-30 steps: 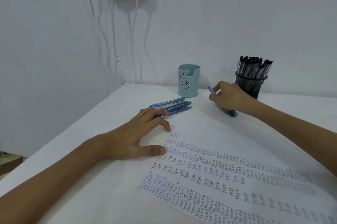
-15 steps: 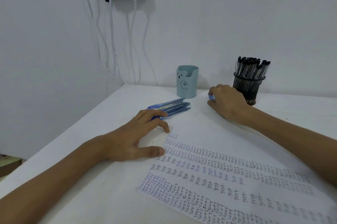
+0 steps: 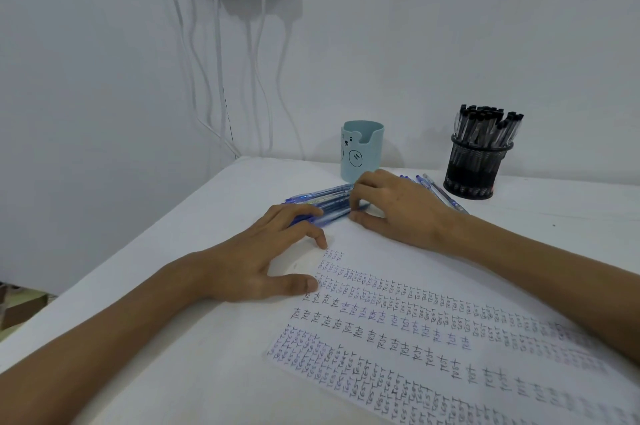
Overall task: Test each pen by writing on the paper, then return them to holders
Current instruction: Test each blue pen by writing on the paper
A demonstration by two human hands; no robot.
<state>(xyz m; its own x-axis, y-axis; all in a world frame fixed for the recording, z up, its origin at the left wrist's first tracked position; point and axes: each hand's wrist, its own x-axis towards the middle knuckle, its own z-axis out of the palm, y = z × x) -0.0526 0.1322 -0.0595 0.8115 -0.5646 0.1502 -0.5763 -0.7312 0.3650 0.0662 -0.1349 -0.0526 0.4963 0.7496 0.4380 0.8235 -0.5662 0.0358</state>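
Table [image 3: 194, 372]: the white top is filling the lower frame and carrying everything.
Paper [image 3: 415, 320]: lying lower right, rows of "test" scribbles crowding it.
Left hand [image 3: 249, 265]: lying relaxed at centre, fingers spread, thumb on the paper's corner and fingertips reaching the pen pile.
Right hand [image 3: 401, 210]: hovering right of centre, fingers curling over the pile's end with the thumb opposite; I cannot tell whether the pinch is landing.
Mesh holder [image 3: 474, 168]: standing upper right, black pens [image 3: 485, 127] packing it.
Bear holder [image 3: 363, 154]: standing centre top; no pens are showing in it.
Blue pens [image 3: 329, 205]: lying bundled between the two hands, more [image 3: 445, 199] behind the right wrist.
Handling: light, stiff, smooth barrels, likely rolling and slipping; pinching one mid-barrel is looking safest.
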